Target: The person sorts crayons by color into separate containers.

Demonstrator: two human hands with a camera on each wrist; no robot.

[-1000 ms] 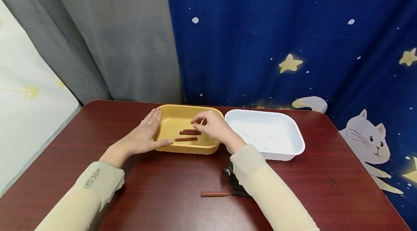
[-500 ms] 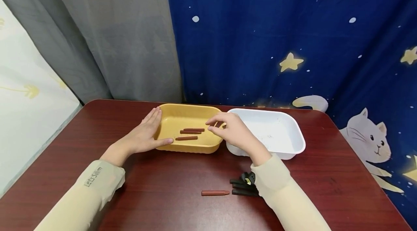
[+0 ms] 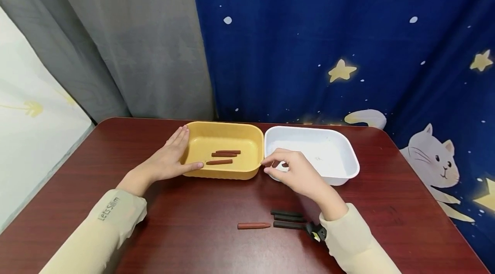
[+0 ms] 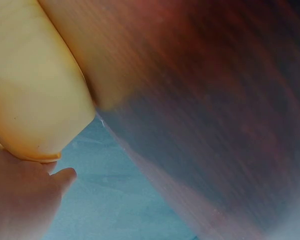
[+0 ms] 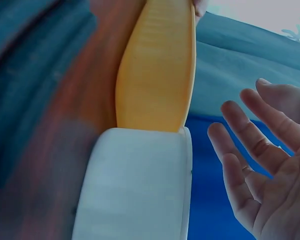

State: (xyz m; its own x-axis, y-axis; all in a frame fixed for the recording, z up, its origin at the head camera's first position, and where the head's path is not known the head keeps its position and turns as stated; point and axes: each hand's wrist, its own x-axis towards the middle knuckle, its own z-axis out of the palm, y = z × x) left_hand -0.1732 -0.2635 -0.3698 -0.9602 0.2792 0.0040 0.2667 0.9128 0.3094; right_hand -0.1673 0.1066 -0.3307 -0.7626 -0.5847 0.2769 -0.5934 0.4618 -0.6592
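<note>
My left hand (image 3: 165,160) rests against the left side of the yellow bin (image 3: 220,174), fingers straight and the thumb lying over its front rim; the left wrist view catches that hand (image 4: 25,195) at the bin's edge. Inside the bin lie three brown crayons, the front one (image 3: 219,162) a little apart from the pair behind. My right hand (image 3: 297,171) hovers over the front left corner of the white bin (image 3: 336,179). Its fingers are loosely bent with nothing between them, as the right wrist view also shows of the hand (image 5: 270,170).
On the table (image 3: 185,231) a red-brown crayon (image 3: 254,226) lies near the front, just left of three black crayons (image 3: 288,218). The two bins stand side by side near the back edge. Curtains (image 3: 270,50) hang behind the table.
My right hand has moved from above the crayons in the yellow bin rightward to the white bin's near corner, uncovering the black crayons. The left hand stays in place.
</note>
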